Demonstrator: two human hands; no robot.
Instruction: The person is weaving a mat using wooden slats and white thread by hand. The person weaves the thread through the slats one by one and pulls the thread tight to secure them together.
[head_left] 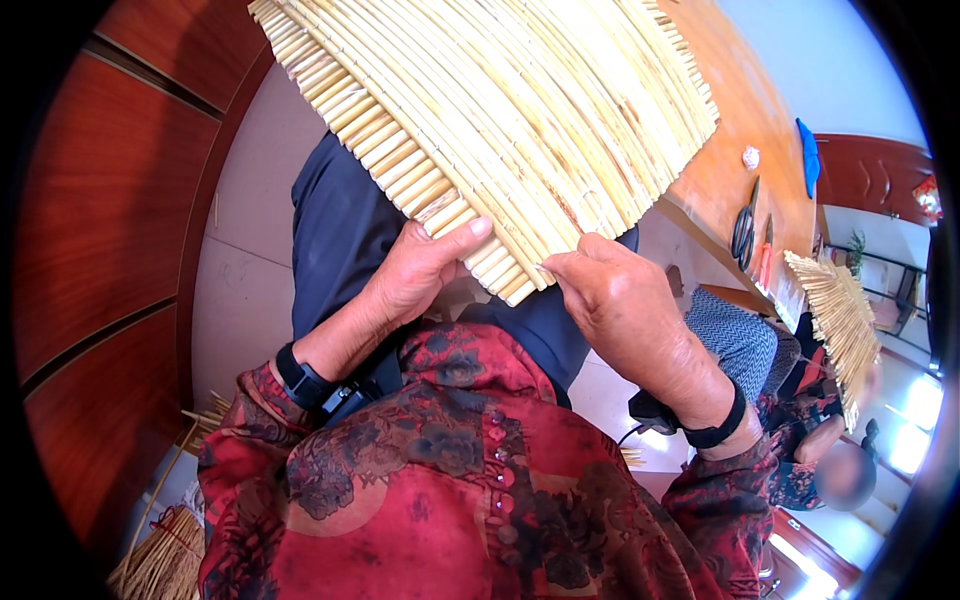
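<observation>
A mat of pale stalks [500,110], sewn side by side over a second layer of crosswise stalks, slants across my lap and onto the table. My left hand [425,262] grips its near left edge, the thumb lying on top and the fingers curled beneath. At the near corner, my right hand [620,295] pinches the edge between thumb and forefinger. Whether a thread or needle is also in that pinch is too small to tell. A thin loop, perhaps thread, lies on the mat just above the right hand. The mat's far end runs out of view.
On the wooden table [735,110] at right lie black-handled scissors [743,232], a red-handled tool [767,252], a small white ball [751,157] and a blue cloth [808,158]. Another person sits beyond with a similar mat [835,320]. Wooden cabinets [100,220] stand left, above a stalk bundle [165,550].
</observation>
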